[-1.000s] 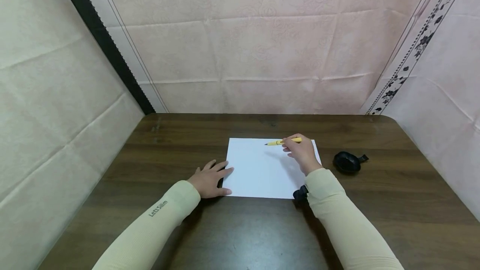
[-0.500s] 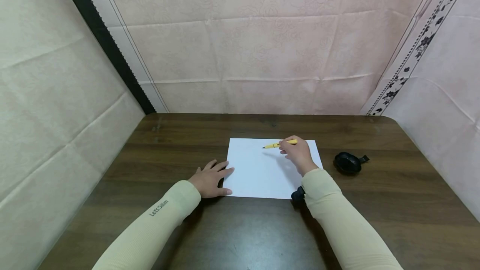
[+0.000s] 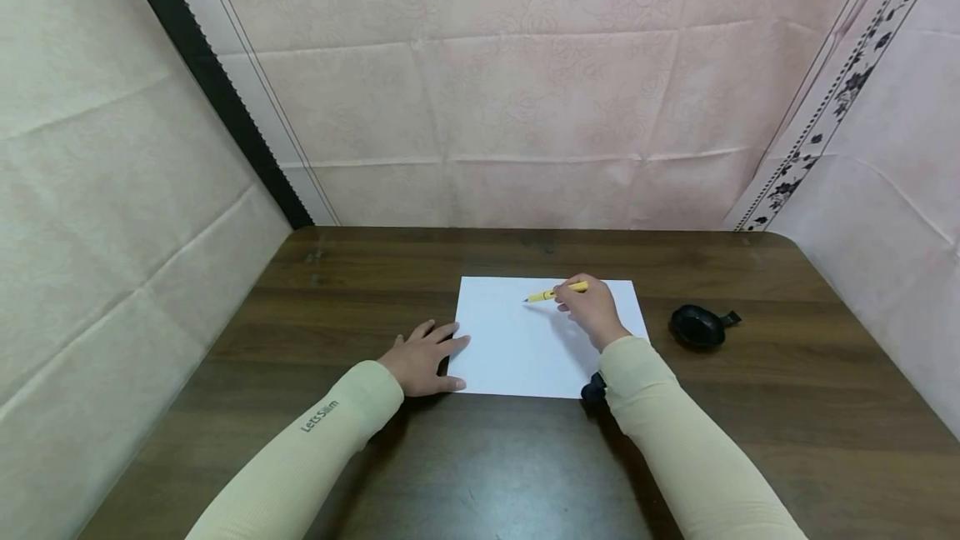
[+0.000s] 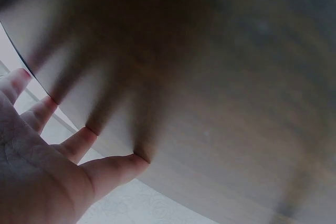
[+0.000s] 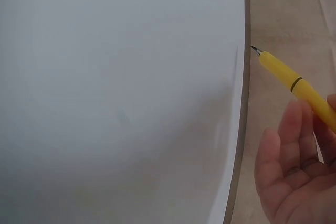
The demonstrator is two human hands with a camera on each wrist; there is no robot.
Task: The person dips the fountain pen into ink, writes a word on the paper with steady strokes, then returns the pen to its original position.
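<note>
A sheet of white paper point(image 3: 495, 340) lies on the brown wooden table. My left hand point(image 3: 422, 359) rests at its left edge with spread fingers, the thumb and index fingertip over the sheet. In the left wrist view the spread fingers point(image 4: 113, 174) touch the surface with their tips. Over the upper part of the paper, my right hand point(image 3: 591, 309) pinches a yellow pen point(image 3: 542, 296), dark tip pointing left. The right wrist view shows the pen's narrow metal nib and a dark ring round its barrel. No marks show on the paper in the head view.
To the right of the paper sits a small black oval object point(image 3: 697, 327) with a short tab, shaped like a little pan. Pale cloth walls point(image 3: 540, 123) stand behind the table and along both sides. A black wrist device point(image 3: 593, 388) hangs under the right sleeve.
My right hand has shifted a little left and towards me with the pen. The left hand stays on the paper's edge.
</note>
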